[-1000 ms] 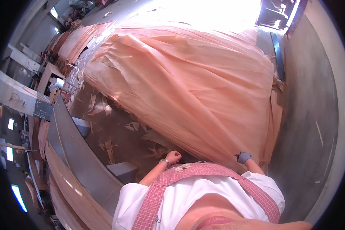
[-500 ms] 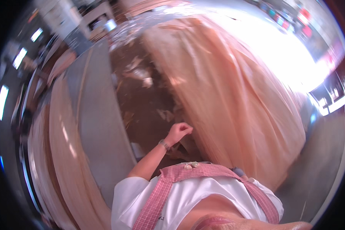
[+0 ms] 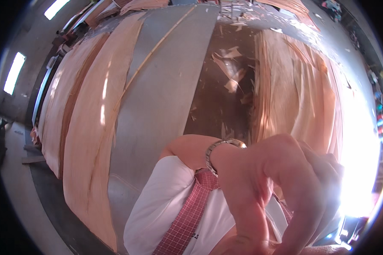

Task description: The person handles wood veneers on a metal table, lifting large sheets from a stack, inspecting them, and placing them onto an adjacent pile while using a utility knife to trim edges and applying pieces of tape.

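The bare left hand (image 3: pixel 291 174) has risen close to the camera, lower right, fingers curled, any grasp untellable; the right hand is out of frame. The peach-coloured thin wood-sheet stack (image 3: pixel 281 89), upper right, seems left untended.

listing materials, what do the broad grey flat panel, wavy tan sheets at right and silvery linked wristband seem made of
Broad grey flat panel: perhaps metal or coated board; smooth, dull sheen. Wavy tan sheets: probably unfinished wood veneer; matte, thin layered edges. Silvery linked wristband: likely polished metal; segments catch light.
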A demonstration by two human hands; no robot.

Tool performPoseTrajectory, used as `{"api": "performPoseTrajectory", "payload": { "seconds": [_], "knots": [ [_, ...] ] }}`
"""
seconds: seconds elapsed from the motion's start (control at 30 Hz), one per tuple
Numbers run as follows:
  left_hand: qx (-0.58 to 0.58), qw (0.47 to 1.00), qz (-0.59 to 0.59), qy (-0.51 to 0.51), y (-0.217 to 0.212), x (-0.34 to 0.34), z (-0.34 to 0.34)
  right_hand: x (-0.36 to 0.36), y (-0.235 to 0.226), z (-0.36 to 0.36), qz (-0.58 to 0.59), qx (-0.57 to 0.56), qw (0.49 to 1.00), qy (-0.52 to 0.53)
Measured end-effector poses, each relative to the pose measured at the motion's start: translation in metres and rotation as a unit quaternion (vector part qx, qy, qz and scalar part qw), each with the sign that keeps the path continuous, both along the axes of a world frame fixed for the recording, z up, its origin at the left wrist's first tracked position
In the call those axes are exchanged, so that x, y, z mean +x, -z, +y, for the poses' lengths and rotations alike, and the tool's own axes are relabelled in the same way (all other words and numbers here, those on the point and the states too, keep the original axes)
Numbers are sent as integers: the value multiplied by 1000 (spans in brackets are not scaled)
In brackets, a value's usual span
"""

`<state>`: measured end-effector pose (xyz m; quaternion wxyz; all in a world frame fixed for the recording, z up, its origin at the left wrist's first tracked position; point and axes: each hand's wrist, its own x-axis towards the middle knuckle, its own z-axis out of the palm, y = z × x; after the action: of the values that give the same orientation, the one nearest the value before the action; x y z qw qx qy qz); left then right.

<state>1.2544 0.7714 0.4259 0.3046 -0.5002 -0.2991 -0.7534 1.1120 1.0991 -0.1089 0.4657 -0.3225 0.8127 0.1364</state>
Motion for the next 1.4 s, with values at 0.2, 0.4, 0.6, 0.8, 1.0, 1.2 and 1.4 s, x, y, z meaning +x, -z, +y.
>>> {"api": "performPoseTrajectory", "payload": {
  "seconds": [0.2,0.4,0.6,0.8,1.0,1.2,1.4],
  "knots": [
    [-45,991,-25,-121,-21,-85,-117,-141,-6,-206,-4,-49,995,-92],
    [-72,938,-112,-320,-23,-164,-256,-262,-18,-358,33,-113,988,-97],
    [-137,792,-396,-443,137,-266,-466,-298,-58,-491,77,-308,940,122],
    [-231,660,-689,-191,320,-332,-511,-258,-42,-457,98,-137,970,176],
    [-443,583,-681,-12,383,-356,-446,-196,-31,-356,113,-7,910,399],
    [-589,529,-610,29,415,-384,-368,-164,-19,-220,175,3,803,570],
    [-681,450,-574,64,436,-377,-242,-160,43,-67,309,70,693,648]
  ]
}}
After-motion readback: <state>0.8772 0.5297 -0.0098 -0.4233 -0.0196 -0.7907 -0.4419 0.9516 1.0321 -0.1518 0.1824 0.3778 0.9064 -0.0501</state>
